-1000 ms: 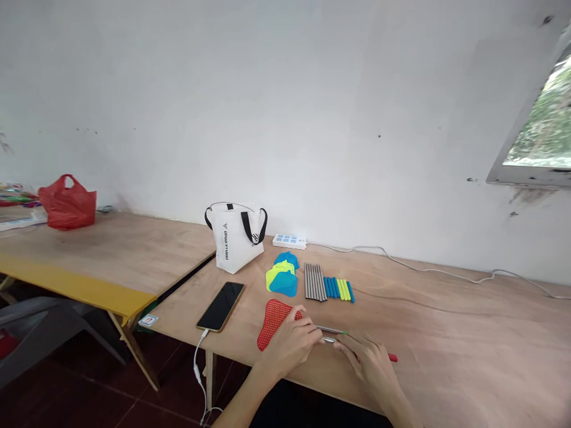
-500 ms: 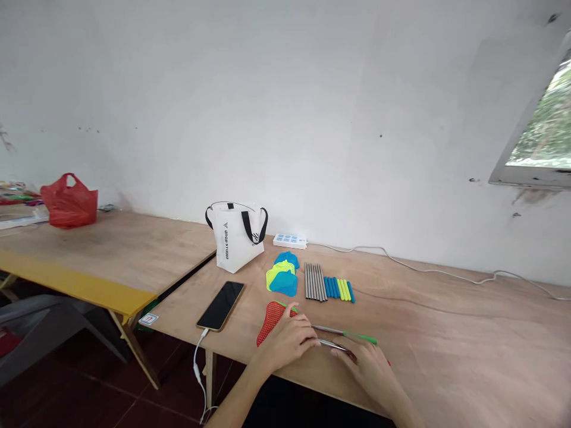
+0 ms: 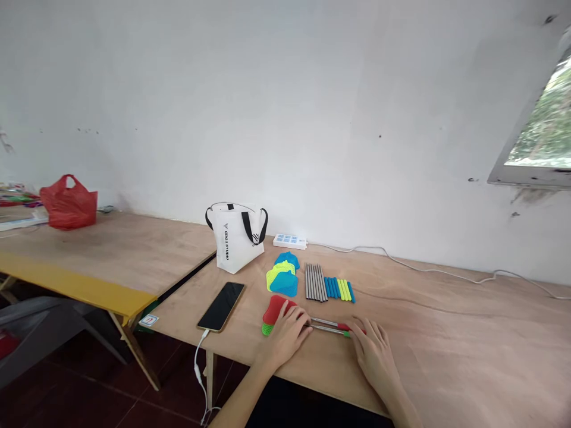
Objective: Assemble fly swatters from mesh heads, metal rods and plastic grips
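Two fly swatters lie side by side at the table's near edge: a red fly swatter (image 3: 275, 309) on top, and a green fly swatter (image 3: 266, 329) whose head shows from underneath. My left hand (image 3: 289, 333) closes over the necks where the heads meet the metal rods. At the other end, my right hand (image 3: 375, 351) has its fingers over the red and green handles, hiding most of them. Beyond are loose blue and yellow swatter heads (image 3: 283, 282), a row of metal rods (image 3: 316, 282) and short blue and yellow handles (image 3: 339, 289).
To the left lies a phone (image 3: 222, 306) with a white cable hanging off the table edge. A white bag (image 3: 238, 241) and a power strip (image 3: 289, 241) stand by the wall. A red plastic bag (image 3: 71, 205) sits on the neighbouring table.
The swatters have swapped places: the red rod and handle now lie behind the green ones, and the red head has shifted back. My right hand has moved slightly right.
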Motion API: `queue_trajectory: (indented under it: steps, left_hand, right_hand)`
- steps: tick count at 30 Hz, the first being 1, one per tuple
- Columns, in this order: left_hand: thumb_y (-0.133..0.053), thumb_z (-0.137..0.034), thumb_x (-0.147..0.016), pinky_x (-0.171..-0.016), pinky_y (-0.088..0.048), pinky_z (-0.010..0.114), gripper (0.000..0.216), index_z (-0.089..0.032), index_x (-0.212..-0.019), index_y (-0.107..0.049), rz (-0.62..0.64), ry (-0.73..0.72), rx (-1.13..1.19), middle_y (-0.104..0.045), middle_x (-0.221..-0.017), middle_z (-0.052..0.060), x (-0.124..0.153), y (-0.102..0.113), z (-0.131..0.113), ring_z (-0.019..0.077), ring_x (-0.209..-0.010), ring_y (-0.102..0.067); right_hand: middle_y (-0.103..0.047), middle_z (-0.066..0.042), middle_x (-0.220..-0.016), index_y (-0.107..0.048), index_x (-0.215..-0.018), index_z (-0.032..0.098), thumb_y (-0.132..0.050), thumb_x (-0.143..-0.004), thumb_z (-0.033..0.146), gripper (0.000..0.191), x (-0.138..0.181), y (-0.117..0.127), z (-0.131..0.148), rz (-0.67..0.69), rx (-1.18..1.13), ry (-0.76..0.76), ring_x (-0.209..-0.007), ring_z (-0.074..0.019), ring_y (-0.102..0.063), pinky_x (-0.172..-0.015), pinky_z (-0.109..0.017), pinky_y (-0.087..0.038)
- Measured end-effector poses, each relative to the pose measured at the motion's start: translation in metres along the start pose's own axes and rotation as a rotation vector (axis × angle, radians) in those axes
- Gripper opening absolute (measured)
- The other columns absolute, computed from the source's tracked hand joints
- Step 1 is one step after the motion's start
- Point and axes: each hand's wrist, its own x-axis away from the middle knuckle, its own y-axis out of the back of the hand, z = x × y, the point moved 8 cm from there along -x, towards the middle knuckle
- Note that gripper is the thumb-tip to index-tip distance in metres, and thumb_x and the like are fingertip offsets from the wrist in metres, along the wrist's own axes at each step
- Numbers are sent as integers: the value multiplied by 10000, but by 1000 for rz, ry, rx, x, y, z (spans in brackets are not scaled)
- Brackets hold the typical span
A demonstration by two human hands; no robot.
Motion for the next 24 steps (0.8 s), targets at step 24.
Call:
queue_trajectory:
  steps: [24]
  left_hand:
    - [-601,-339,-1019,-832,-428,346,247,-204,-814,-568,53,-44,-40,-652,-846,-10,1,43,-23,207,-874,-571]
  right_hand:
    - [-761,-34,-1082,-674,-1059,289,-380,-1061,391,311,-11,21,8,145,-271,-11,-954,-223,-703,-857,-388,-531]
